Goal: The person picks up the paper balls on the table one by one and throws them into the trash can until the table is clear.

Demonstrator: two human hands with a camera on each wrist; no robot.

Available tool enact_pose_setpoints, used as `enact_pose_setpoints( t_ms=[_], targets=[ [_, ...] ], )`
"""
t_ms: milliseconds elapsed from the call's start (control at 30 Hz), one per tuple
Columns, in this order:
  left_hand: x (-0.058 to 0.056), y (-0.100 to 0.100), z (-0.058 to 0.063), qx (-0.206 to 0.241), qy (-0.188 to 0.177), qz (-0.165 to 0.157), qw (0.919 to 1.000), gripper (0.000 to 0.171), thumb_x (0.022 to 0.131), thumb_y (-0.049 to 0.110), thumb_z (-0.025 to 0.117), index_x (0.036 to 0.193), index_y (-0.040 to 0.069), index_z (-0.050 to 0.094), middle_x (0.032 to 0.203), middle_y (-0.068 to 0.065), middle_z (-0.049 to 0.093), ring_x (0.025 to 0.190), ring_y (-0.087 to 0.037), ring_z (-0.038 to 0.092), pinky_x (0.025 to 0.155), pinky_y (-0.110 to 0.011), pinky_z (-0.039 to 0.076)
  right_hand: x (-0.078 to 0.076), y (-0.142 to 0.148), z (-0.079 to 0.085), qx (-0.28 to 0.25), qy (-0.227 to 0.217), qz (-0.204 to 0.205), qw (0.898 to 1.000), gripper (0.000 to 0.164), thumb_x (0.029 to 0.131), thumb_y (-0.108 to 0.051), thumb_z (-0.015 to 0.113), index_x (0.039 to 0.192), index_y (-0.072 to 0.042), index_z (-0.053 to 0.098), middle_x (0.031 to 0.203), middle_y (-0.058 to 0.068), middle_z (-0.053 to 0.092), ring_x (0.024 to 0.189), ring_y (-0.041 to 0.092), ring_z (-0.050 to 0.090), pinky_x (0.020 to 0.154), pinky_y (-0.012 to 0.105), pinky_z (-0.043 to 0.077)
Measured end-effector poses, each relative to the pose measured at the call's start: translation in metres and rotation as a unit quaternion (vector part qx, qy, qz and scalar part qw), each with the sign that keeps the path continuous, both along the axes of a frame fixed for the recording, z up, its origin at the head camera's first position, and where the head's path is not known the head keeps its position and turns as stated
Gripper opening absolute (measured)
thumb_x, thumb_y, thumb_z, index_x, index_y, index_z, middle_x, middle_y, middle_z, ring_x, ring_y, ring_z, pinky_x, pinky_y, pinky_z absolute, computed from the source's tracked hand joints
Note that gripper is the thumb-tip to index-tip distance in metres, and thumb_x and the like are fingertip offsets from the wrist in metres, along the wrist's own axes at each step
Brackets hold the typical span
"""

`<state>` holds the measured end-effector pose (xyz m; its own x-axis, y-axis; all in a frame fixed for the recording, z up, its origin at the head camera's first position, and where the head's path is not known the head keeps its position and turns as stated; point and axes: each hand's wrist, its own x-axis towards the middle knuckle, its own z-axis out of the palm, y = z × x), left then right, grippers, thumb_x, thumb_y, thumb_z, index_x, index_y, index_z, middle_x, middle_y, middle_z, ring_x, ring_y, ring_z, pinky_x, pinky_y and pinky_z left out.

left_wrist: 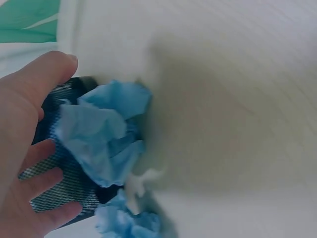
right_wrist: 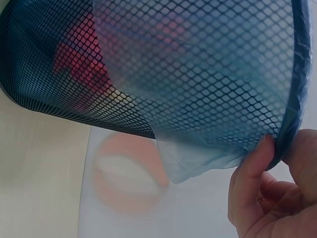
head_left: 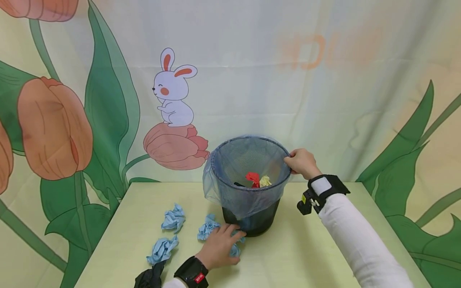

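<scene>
A black mesh wastebasket (head_left: pixel 266 220) stands on the table, lined with a translucent bluish bag (head_left: pixel 248 202) folded over its rim. My right hand (head_left: pixel 304 163) pinches that rim and the bag edge between thumb and fingers, at the right side. Inside lie a red crumpled paper (head_left: pixel 253 178) and a pale yellow one (head_left: pixel 265 181). In front of the basket, my left hand (head_left: pixel 221 246) reaches over a light blue crumpled paper (head_left: pixel 235 251) with fingers spread. The left wrist view shows this blue paper ball (left_wrist: pixel 96 139) beside the spread fingers, not gripped.
Another blue paper ball (head_left: pixel 207 227) lies just left of the basket. Farther left are two more, one behind (head_left: pixel 173 218) and one nearer (head_left: pixel 162 250). A black crumpled piece (head_left: pixel 150 277) sits at the front. Behind the pale yellow table (head_left: pixel 324 248) hangs a printed curtain (head_left: pixel 245 80).
</scene>
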<state>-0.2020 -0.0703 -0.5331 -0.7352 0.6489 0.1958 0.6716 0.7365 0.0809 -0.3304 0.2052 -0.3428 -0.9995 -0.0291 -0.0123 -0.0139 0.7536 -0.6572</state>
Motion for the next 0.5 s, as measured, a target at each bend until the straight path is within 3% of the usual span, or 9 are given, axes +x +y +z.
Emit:
enact_pose_setpoints(
  t_ms=[200, 500],
  targets=[
    [-0.001, 0.002, -0.014, -0.016, -0.014, 0.006, 0.9998, 0.069, 0.069, 0.047, 0.075, 0.128, 0.023, 0.050, 0.125, -0.005, 0.047, 0.111, -0.023, 0.049, 0.078, -0.043, 0.049, 0.001, 0.000, 0.001, 0.000, -0.002, 0.001, 1.000, 0.030, 0.084, -0.013, 0.049, 0.056, -0.014, 0.037, 0.047, -0.006, 0.035, 0.046, 0.011, 0.053, 0.050, 0.024, 0.047],
    [-0.002, 0.003, -0.035, -0.003, -0.021, 0.020, 0.9996, 0.068, 0.064, 0.042, 0.078, 0.125, 0.024, 0.052, 0.118, -0.006, 0.050, 0.106, -0.025, 0.050, 0.075, -0.042, 0.051, 0.002, -0.001, 0.002, -0.001, -0.004, 0.000, 1.000, 0.031, 0.084, -0.013, 0.049, 0.056, -0.015, 0.037, 0.046, -0.006, 0.036, 0.049, 0.016, 0.056, 0.048, 0.023, 0.045]
  ],
)
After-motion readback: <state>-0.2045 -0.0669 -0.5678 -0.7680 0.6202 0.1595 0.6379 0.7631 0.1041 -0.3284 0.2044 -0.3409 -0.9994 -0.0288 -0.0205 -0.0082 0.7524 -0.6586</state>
